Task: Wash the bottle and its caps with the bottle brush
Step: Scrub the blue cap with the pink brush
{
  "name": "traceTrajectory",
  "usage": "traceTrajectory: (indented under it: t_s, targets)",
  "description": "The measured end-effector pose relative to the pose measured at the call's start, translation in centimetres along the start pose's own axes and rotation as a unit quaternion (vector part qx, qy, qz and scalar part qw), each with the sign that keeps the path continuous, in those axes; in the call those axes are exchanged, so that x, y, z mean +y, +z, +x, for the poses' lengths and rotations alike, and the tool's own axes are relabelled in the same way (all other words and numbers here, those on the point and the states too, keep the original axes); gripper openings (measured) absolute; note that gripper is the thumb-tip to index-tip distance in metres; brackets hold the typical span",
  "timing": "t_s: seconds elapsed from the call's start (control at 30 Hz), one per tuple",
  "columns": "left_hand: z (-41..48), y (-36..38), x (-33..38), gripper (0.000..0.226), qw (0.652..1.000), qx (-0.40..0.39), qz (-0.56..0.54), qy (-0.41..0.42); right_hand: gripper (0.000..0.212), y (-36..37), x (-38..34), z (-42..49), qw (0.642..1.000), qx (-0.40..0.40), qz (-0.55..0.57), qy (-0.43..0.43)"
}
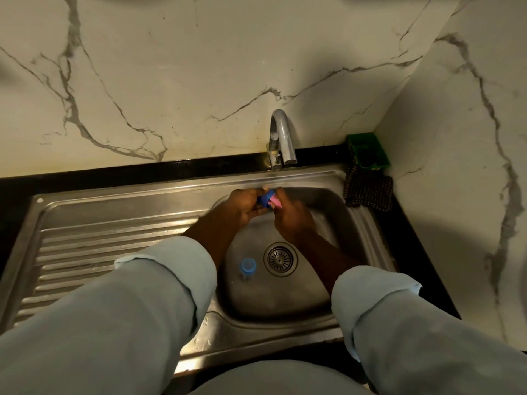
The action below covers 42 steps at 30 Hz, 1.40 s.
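Cap (264, 199) in curled left hand (244, 208), pink brush (276, 201) in right hand (291, 214)

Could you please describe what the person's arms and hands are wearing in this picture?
Both arms are in long, pale blue-grey shirt sleeves. The left sleeve and right sleeve have their cuffs folded back, leaving the forearms bare. The left hand and right hand are bare: no gloves, and no watch or ring shows.
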<state>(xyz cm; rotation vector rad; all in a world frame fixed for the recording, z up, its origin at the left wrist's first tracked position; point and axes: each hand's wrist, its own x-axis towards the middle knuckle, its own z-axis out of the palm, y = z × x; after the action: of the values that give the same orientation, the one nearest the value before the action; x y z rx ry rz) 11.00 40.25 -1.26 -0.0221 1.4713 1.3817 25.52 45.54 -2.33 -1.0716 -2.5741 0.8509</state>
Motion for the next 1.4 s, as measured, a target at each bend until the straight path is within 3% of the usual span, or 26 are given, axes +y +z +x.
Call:
traceTrajectory:
  t_s: [0.17,0.27,0.4,0.63,0.83,1.17,1.4]
  targets:
    - [0.2,-1.4,-2.4,0.039,0.999,0.038,-0.021,0.002,0.053,0.7,1.4,-0.2,0.991,-0.108,0.020,-0.077]
    - [-0.1,-1.3,-2.5,0.040,0.997,0.030,-0.076,-0.001,0.051,1.2,2.4,-0.3,0.995,-0.068,0.044,-0.064]
    - [-0.5,-0.8,-1.4,0.024,0.992,0.025,-0.126,-0.006,0.021,0.6,2.1,-0.9,0.994,0.007,0.102,-0.044]
    - [-0.6,-0.7,-1.6,0.029,0.977,0.006,-0.211,-0.032,0.037,0.1,1.7,-1.7,0.989,0.041,0.124,-0.071]
    - [-0.6,-1.1,-1.2,0.029,0.990,0.032,-0.137,-0.019,0.043,-0.1,1.0,-1.4,0.989,0.077,0.119,-0.048]
    - [-0.8,-0.2,-1.3,0.025,0.999,-0.023,-0.033,-0.004,0.045,0.6,0.4,0.0,0.991,0.078,0.074,-0.076]
    - [-1.0,-0.1,-0.5,0.034,0.998,-0.024,-0.064,0.004,0.049,0.7,0.2,-0.4,0.992,0.070,0.027,-0.102]
